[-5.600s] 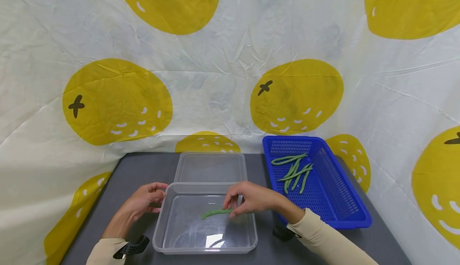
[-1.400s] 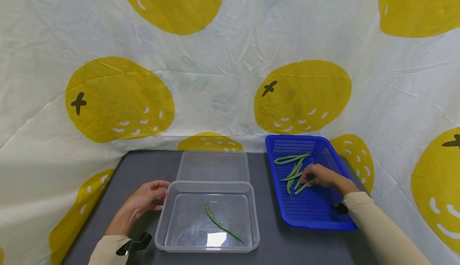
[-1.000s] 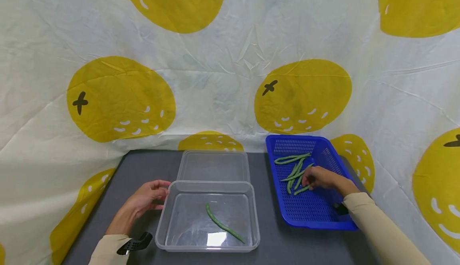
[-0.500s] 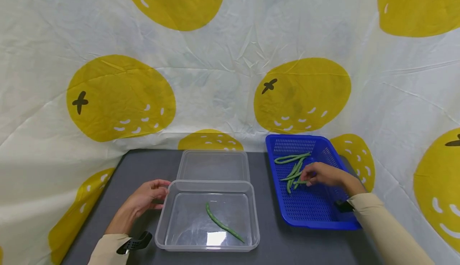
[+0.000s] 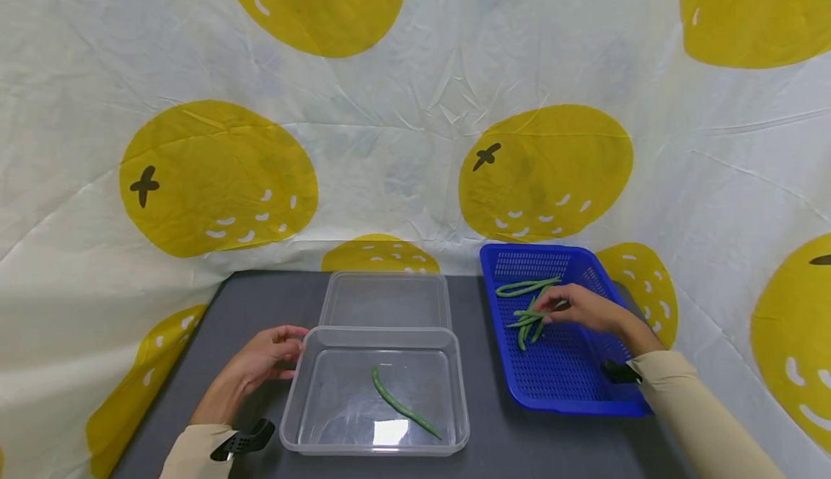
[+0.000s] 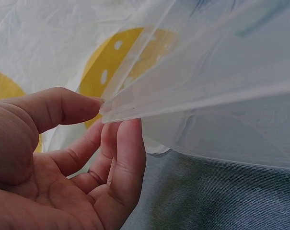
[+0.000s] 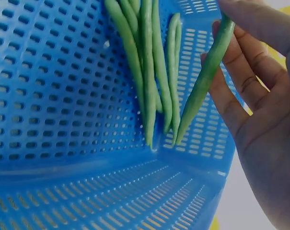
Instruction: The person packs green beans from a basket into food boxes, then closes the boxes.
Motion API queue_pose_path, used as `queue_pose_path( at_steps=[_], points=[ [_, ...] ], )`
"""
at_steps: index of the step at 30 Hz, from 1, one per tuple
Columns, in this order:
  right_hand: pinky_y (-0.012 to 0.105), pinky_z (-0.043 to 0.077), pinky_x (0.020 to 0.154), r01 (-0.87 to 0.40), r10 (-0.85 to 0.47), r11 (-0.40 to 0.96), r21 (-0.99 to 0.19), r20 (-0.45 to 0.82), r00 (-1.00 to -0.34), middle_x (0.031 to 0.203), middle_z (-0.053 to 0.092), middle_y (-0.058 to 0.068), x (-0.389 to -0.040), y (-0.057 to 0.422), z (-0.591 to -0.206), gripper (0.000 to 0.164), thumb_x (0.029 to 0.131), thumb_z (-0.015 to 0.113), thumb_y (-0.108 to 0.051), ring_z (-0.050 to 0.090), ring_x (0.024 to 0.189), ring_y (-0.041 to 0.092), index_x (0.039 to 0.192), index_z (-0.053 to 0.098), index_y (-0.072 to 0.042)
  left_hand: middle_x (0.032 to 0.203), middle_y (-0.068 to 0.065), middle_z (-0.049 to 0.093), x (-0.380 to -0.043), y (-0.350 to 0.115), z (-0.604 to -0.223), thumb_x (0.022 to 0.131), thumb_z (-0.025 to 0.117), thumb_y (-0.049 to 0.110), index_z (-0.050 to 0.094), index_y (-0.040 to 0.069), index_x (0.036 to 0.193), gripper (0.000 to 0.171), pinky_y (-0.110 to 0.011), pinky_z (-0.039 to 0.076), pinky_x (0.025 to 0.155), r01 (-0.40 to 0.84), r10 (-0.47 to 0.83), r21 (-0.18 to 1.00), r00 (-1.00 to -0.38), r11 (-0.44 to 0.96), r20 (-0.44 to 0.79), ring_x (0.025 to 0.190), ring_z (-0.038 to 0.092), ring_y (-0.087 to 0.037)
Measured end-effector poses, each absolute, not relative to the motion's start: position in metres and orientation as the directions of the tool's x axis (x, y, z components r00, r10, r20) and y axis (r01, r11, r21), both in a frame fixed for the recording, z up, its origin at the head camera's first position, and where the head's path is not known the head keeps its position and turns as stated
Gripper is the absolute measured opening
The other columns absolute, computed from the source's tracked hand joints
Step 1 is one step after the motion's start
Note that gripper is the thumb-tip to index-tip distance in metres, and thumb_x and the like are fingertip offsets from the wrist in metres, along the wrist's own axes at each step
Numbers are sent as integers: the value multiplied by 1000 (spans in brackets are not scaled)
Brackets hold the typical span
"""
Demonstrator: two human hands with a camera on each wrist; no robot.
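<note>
In the head view, my left hand (image 5: 262, 358) pinches the left rim of a clear plastic container (image 5: 373, 450). The left wrist view shows the thumb on one side of the rim (image 6: 135, 103) and the fingers under it. One green bean (image 5: 397, 402) lies slanted inside the container. Over the blue basket (image 5: 565, 374), my right hand (image 5: 587, 311) holds another green bean (image 7: 207, 72) by one end between thumb and fingertips. More green beans (image 7: 149, 72) lie in the basket beneath that hand, partly hidden by it in the head view.
A clear flat lid (image 5: 385, 299) lies behind the container on the dark grey table (image 5: 273, 299). A white cloth with yellow fruit prints (image 5: 383, 176) hangs right behind the table. The basket's raised walls surround the beans.
The bean earlier held over the container now lies in it. My right hand has gone to the basket, taken another bean and lifted it slightly. The left hand stays at the rim.
</note>
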State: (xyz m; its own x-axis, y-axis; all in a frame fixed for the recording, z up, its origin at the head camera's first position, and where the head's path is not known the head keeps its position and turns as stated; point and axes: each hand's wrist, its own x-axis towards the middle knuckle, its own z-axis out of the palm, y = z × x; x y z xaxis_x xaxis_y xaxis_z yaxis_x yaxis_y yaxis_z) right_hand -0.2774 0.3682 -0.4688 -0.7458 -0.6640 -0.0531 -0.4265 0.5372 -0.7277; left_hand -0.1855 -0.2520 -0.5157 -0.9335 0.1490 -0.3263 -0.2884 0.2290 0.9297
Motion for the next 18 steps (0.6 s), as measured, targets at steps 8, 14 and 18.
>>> queue_pose_path(
  at_steps=[8, 14, 18],
  points=[
    [28, 56, 81, -438, -664, 510, -740, -15, -748, 116, 70, 16, -275, 361, -462, 21, 98, 64, -6, 67, 98, 31, 119, 71, -6, 104, -11, 67, -185, -252, -513, 95, 63, 13, 50, -5, 138, 48, -40, 56, 74, -296, 150, 927, -931, 228, -334, 91, 64, -23],
    [29, 57, 81, -434, -672, 502, -748, -22, -740, 117, 70, 13, -272, 352, -455, 23, 98, 65, -8, 68, 97, 27, 120, 71, -10, 106, -12, 67, -185, -251, -513, 97, 63, 13, 49, -5, 139, 48, -41, 56, 74, -297, 150, 927, -930, 229, -335, 92, 64, -24],
    [30, 56, 80, -444, -678, 501, -742, -18, -735, 117, 70, 10, -270, 343, -449, 23, 97, 67, -11, 67, 97, 28, 120, 72, -14, 107, -12, 67, -184, -251, -513, 96, 63, 14, 50, -4, 139, 48, -41, 56, 75, -298, 150, 926, -930, 232, -337, 93, 64, -24]
  ],
)
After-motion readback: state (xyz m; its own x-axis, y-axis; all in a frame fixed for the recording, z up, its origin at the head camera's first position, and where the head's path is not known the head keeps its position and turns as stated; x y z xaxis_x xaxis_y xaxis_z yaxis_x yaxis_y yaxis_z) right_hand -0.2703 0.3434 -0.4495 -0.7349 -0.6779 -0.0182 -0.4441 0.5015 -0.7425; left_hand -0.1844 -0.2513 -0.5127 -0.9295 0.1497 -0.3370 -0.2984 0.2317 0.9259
